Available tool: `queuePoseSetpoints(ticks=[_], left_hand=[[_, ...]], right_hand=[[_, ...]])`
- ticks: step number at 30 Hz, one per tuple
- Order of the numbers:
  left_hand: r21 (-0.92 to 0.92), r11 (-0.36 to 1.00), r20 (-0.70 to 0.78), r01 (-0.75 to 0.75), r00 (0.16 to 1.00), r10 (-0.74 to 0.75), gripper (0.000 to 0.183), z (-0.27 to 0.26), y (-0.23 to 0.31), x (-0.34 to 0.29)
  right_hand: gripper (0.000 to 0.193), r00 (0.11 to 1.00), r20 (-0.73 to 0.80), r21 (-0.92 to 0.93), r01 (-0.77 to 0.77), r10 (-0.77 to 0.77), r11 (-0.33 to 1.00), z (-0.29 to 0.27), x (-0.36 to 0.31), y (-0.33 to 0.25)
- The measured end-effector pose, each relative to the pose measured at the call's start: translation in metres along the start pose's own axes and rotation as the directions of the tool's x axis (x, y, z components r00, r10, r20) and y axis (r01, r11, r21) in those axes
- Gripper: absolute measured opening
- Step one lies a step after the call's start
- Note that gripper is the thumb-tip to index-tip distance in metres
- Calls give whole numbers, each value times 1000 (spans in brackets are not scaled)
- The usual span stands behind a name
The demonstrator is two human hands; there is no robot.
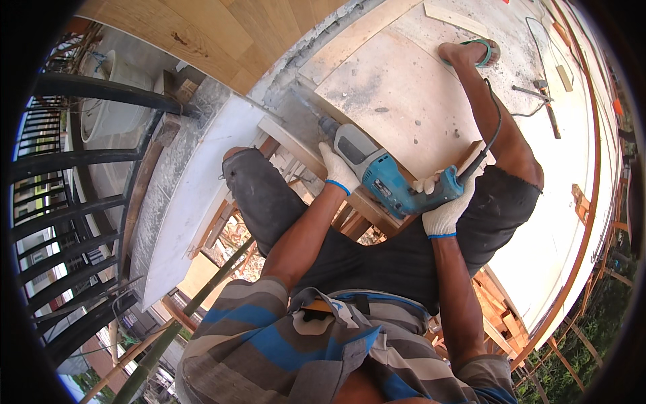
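Note:
A blue and grey rotary hammer (383, 178) lies across my lap area, its nose pointing up and left. My left hand (338, 170), in a white glove with a blue cuff, holds the front housing near the chuck; some of its fingers are hidden by the tool. Gloved the same way, my right hand (447, 209) is wrapped round the rear handle, where the power cord (496, 128) comes out. From the chuck a thin bit (308, 102) reaches toward the rough concrete edge (286, 74). I cannot tell whether its tip touches.
Pale boards (377, 81) with grey debris lie ahead. At the right are a hammer (550, 111) and loose cords. A black metal railing (74, 158) and a bamboo pole (202, 296) stand left. Gaps between timbers open below my legs.

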State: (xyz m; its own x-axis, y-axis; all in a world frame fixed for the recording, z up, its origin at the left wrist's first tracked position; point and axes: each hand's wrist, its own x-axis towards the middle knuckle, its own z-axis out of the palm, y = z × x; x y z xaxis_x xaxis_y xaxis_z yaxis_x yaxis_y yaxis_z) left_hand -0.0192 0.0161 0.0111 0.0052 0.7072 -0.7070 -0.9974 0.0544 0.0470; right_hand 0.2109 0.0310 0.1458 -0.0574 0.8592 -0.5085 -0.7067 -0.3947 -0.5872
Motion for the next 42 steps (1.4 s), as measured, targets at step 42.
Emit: queuePoseSetpoints(ticks=[42], left_hand=[[26, 1000, -15, -4, 1000, 5, 115, 6, 4, -2]], right_hand=[[57, 1000, -14, 3, 10, -9, 1000, 4, 0, 2]])
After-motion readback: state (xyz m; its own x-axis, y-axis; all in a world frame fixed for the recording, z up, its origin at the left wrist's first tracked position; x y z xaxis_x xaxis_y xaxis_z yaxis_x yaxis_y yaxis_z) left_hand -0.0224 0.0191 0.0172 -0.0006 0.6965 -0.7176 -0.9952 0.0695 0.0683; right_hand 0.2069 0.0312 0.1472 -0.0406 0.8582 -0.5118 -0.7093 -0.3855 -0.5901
